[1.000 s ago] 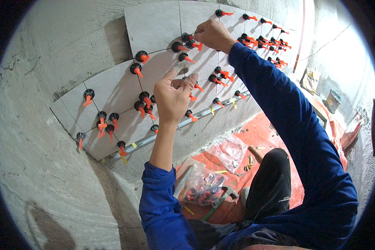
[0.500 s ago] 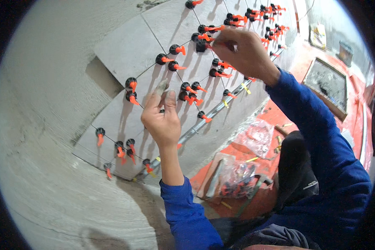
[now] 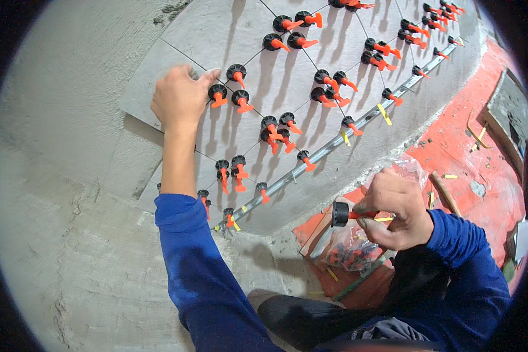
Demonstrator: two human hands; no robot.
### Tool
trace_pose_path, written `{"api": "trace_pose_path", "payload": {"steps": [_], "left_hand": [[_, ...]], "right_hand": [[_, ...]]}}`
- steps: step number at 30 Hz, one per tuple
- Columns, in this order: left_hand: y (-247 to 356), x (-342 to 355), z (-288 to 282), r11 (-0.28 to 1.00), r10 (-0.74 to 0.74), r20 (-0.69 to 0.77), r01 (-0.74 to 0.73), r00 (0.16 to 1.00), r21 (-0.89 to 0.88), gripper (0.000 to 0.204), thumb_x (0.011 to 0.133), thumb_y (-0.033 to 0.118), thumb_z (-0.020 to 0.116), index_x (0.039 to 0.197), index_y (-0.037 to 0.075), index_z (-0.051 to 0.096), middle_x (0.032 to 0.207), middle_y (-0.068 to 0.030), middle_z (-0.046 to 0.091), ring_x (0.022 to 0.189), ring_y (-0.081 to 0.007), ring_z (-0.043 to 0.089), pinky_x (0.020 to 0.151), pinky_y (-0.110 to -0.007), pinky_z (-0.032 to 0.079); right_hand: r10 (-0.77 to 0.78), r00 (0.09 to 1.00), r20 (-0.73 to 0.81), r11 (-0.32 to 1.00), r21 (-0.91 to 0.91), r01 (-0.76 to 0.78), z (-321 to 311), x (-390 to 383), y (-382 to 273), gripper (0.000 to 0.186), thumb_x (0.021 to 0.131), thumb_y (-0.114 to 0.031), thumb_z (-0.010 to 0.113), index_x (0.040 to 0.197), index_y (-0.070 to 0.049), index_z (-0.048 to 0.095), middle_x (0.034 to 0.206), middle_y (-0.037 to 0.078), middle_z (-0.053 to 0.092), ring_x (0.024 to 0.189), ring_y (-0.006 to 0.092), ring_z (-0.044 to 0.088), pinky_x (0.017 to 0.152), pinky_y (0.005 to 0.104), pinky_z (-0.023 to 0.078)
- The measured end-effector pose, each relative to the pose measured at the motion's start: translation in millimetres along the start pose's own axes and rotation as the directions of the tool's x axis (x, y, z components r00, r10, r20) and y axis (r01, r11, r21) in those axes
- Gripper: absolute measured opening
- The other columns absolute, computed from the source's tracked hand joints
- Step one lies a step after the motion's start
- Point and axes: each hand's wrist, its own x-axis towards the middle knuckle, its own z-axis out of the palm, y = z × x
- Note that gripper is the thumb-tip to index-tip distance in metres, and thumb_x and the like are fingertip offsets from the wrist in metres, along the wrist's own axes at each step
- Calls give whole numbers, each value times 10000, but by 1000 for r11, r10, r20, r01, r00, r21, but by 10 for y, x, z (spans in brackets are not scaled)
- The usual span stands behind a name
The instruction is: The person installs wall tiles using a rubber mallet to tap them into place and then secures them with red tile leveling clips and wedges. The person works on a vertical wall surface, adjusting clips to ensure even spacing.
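Observation:
Between the thumb and fingers of my right hand (image 3: 396,211) is a tile leveling clip (image 3: 339,215), its black round cap pointing left and its red handle in my grip. My left hand (image 3: 179,100) rests on the grey tile (image 3: 152,79) at the upper left, fingers curled and thumb toward the joint; whatever the fingers hold is hidden. Just right of that hand stands another leveling clip (image 3: 217,94), with two more (image 3: 236,74) (image 3: 241,100) beside it. Many similar black-and-red clips line the tile joints farther right.
A metal edge strip (image 3: 322,161) with yellow tabs runs along the tiles' near edge. Below lie a clear bag of clips (image 3: 349,249) and a wooden handle (image 3: 446,193) on red sheeting (image 3: 440,152). A mortar tray (image 3: 507,117) stands at the right. Bare cement (image 3: 82,158) spreads at the left.
My right hand has come down from the clips at the upper right and now holds a leveling clip over the sheeting. My left hand has moved up and left onto the tile. The view has shifted.

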Motion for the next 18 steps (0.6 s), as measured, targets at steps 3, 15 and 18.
{"api": "trace_pose_path", "payload": {"steps": [3,15,18], "left_hand": [[24,5,13,995,1,49,-6,999,102,606,674,572,798,625,30,533,622,-145,616,611,-358,587,568,-466,436],[45,69,-100,976,-15,118,-11,993,216,606,660,571,813,598,40,529,557,-134,566,540,-301,545,536,-442,414],[36,71,-80,980,15,104,-35,994,196,577,667,558,813,612,44,558,569,-143,569,537,-297,537,540,-442,417]], "right_hand": [[-19,999,-31,999,35,20,-37,-32,95,183,652,-59,689,827,-96,653,700,43,531,645,243,542,597,362,362],[7,1000,25,984,178,-11,45,-24,370,199,639,-59,710,821,-73,628,722,59,545,657,264,542,611,363,375],[28,999,27,981,192,-32,55,-30,406,216,650,-60,720,852,-66,644,738,63,562,669,272,554,626,369,393]]}}
